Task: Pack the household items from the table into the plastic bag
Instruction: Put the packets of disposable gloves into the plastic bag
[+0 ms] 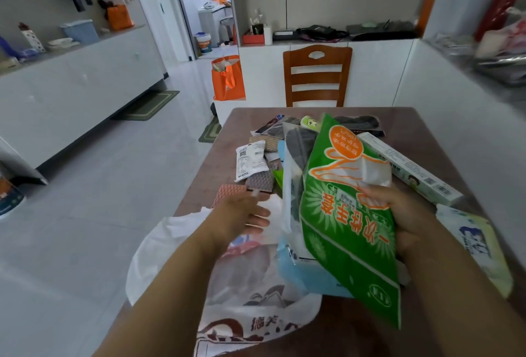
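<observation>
Right hand (398, 214) grips a glossy green packet (344, 231), fingers (373, 193) clamped on its right edge; a grey item in clear film and a flat blue pack are bunched behind it, raised above the counter (412, 120). Left hand (242, 214) hovers over the white plastic bag (176, 242), fingers spread and holding nothing. The bag is thin, crumpled and printed, lying at the counter's near left edge. A long white carton (410, 168) lies right of the packet
</observation>
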The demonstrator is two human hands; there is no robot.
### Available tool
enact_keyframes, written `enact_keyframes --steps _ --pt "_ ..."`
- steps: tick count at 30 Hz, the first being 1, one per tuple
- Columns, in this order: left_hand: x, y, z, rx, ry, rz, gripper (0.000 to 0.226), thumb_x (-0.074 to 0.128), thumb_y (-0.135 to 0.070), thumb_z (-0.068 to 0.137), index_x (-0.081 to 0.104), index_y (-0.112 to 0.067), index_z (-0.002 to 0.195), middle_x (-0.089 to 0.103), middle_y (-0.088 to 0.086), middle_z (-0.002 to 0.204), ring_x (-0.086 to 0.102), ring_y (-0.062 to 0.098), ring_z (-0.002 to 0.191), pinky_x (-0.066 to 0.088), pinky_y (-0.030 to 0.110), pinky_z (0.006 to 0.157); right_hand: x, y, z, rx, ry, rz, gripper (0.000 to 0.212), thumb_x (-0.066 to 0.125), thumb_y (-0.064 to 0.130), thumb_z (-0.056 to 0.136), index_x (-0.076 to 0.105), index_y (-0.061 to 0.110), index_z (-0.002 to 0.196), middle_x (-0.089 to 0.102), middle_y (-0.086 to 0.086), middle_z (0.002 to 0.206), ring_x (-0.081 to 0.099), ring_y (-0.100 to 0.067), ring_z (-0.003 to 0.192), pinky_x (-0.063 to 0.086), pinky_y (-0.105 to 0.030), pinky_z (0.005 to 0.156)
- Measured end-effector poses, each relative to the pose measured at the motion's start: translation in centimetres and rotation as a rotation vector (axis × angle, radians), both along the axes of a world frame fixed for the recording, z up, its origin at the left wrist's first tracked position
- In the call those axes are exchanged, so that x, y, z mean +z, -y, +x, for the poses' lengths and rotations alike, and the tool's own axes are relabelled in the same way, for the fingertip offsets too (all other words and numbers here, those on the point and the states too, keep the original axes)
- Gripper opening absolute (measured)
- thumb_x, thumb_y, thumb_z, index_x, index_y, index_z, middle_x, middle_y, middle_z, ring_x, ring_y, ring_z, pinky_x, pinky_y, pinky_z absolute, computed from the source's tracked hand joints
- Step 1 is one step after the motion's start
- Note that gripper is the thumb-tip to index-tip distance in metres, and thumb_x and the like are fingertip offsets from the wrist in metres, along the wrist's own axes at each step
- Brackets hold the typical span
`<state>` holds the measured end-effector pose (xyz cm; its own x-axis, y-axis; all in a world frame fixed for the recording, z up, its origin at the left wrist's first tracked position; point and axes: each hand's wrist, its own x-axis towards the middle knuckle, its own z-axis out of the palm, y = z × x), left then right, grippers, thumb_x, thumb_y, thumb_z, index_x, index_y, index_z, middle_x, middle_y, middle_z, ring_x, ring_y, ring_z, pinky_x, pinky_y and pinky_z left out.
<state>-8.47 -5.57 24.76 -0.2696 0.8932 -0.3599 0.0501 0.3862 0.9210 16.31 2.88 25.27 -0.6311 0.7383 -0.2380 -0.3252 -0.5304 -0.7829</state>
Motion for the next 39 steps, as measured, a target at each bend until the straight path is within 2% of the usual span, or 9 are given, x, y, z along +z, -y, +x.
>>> enact_keyframes --steps 5,8,12,15,19,22,28,34,39 --pt "0.3 2.3 -4.4 0.332 0.087 0.138 0.042 0.034 -0.036 0.101 0.067 -0.012 0.091 0.073 0.013 0.096 0.064 0.028 0.096 0.05 0.039 0.092 2.9 2.1 -4.6 0.121 0.023 -0.023 0.027 0.063 0.016 0.064 0.075 0.01 0.087 0.075 -0.013 0.076 0.073 -0.026 0.063 0.061 -0.036 0.061" --pt "0.3 4.2 -6.3 0.449 0.086 0.14 0.047 0.028 -0.04 0.103 0.059 -0.011 0.082 0.074 0.011 0.072 0.069 0.0 0.071 0.052 0.011 0.071 2.3 4.2 -8.2 0.326 0.214 -0.113 0.03 0.061 0.017 0.065 0.068 0.005 0.091 0.074 -0.014 0.071 0.071 -0.025 0.058 0.058 -0.029 0.058" --pt "-1.3 5.9 -8.3 0.525 0.237 0.044 0.082 0.02 -0.067 0.092 0.056 -0.002 0.126 0.053 0.023 0.138 0.053 0.032 0.125 0.031 0.048 0.113 -1.9 6.5 -10.9 0.438 0.455 -0.225 0.011 0.06 0.01 0.086 0.065 0.002 0.091 0.073 -0.014 0.067 0.07 -0.024 0.054 0.057 -0.028 0.054" --pt "-3.0 6.7 -8.3 0.487 0.238 -0.055 0.087 0.014 -0.074 0.088 0.054 -0.011 0.132 0.046 0.009 0.144 0.035 0.026 0.138 0.017 0.052 0.116 -5.7 7.2 -11.4 0.246 0.529 -0.339 0.015 0.06 -0.002 0.087 0.063 -0.002 0.102 0.072 -0.019 0.069 0.07 -0.028 0.056 0.058 -0.034 0.054" --pt "-4.8 8.4 -7.1 0.407 0.197 -0.053 0.087 0.031 -0.082 0.077 0.059 -0.016 0.126 0.055 0.015 0.137 0.049 0.035 0.123 0.031 0.057 0.111 -8.2 8.1 -11.7 -0.089 0.461 -0.498 0.03 0.063 -0.004 0.085 0.06 -0.005 0.115 0.066 -0.023 0.088 0.063 -0.034 0.075 0.052 -0.053 0.085" --pt "-5.4 9.1 -6.8 0.313 0.151 -0.127 0.086 0.026 -0.093 0.066 0.06 -0.041 0.125 0.064 0.004 0.13 0.051 0.035 0.125 0.029 0.058 0.111 -8.4 8.8 -11.8 -0.264 0.403 -0.56 0.01 0.062 0.001 0.089 0.058 0.004 0.096 0.061 -0.019 0.081 0.059 -0.033 0.068 0.052 -0.05 0.07" --pt "-4.6 8.7 -6.5 0.276 0.125 -0.26 0.101 0.011 -0.087 0.072 0.044 -0.022 0.143 0.048 0.007 0.145 0.043 0.034 0.13 0.033 0.047 0.097 -10.2 9.4 -12.8 -0.517 0.36 -0.552 0.032 0.065 0.02 0.088 0.055 0.008 0.117 0.068 -0.016 0.099 0.068 -0.037 0.094 0.054 -0.057 0.084" --pt "-3.3 7.7 -6.6 0.208 0.233 -0.322 0.105 0.012 -0.089 0.07 0.05 -0.016 0.134 0.056 0.019 0.132 0.053 0.044 0.118 0.034 0.062 0.105 -9.1 8.1 -12.9 -0.32 0.95 -0.233 0.062 0.047 0.046 0.094 0.047 -0.002 0.133 0.054 -0.021 0.131 0.054 -0.037 0.117 0.044 -0.046 0.101" --pt "-2.3 6.0 -6.7 0.308 0.09 -0.217 0.086 0.012 -0.076 0.085 0.062 -0.01 0.107 0.064 0.02 0.111 0.062 0.033 0.099 0.05 0.044 0.091 -7.4 10.7 -11.3 -0.506 0.982 0.249 0.045 0.064 0.035 0.085 0.051 0.008 0.118 0.06 -0.012 0.118 0.06 -0.032 0.107 0.05 -0.042 0.09"
